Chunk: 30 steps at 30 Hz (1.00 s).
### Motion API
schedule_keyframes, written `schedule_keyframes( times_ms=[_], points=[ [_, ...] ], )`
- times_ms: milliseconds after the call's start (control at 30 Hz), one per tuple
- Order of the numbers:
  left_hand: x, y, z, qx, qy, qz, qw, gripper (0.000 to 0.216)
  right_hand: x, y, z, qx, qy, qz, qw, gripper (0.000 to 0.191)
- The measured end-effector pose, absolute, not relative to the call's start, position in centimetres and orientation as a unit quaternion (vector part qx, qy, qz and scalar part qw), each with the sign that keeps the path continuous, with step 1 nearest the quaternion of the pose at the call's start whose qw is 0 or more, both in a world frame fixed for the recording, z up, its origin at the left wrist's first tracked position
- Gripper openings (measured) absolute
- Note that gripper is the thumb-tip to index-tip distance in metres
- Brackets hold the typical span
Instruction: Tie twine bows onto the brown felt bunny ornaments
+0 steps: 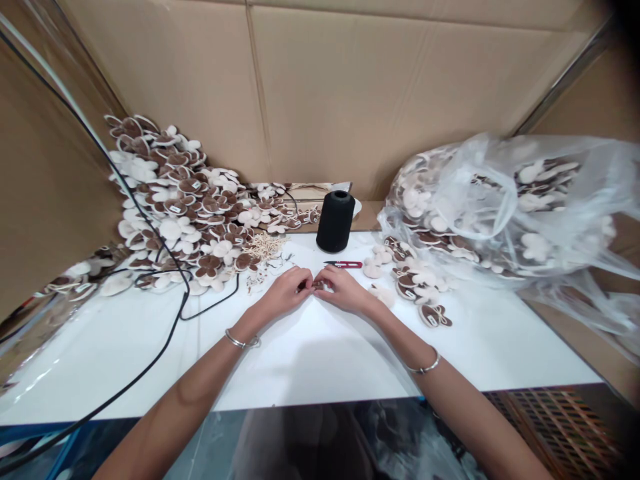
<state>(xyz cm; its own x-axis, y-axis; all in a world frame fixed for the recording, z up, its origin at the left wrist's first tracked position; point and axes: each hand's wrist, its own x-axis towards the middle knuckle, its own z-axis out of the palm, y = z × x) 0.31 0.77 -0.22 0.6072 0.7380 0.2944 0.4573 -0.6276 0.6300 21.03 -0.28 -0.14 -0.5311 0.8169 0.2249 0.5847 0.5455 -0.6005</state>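
My left hand (pixel 291 288) and my right hand (pixel 340 288) meet over the middle of the white table. Between their pinched fingertips is a small brown felt piece (pixel 318 285), mostly covered by the fingers. Just beyond my right hand lie red-handled thread snips (pixel 344 265). Behind them stands a black thread cone (pixel 335 222). To the right of my right hand are several brown and cream bunny-shaped felt pieces with cord bows, one bunny piece (pixel 434 315) lying apart from the others.
A tall heap of brown and cream felt pieces (pixel 175 207) leans at the back left, beside a small pile of beige cord bows (pixel 265 247). Black cable (pixel 183 300) crosses the left side. At the right sits a clear plastic bag (pixel 480 207) full of felt pieces. Cardboard walls (pixel 340 87) enclose the table.
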Motion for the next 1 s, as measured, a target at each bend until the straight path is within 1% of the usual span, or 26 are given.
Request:
schedule_keyframes(
  times_ms=[1000],
  points=[
    [0.37, 0.79, -0.13, 0.862, 0.348, 0.271, 0.251, 0.012, 21.09, -0.27, -0.06, -0.419, -0.843, 0.232, 0.244, 0.012]
  ],
)
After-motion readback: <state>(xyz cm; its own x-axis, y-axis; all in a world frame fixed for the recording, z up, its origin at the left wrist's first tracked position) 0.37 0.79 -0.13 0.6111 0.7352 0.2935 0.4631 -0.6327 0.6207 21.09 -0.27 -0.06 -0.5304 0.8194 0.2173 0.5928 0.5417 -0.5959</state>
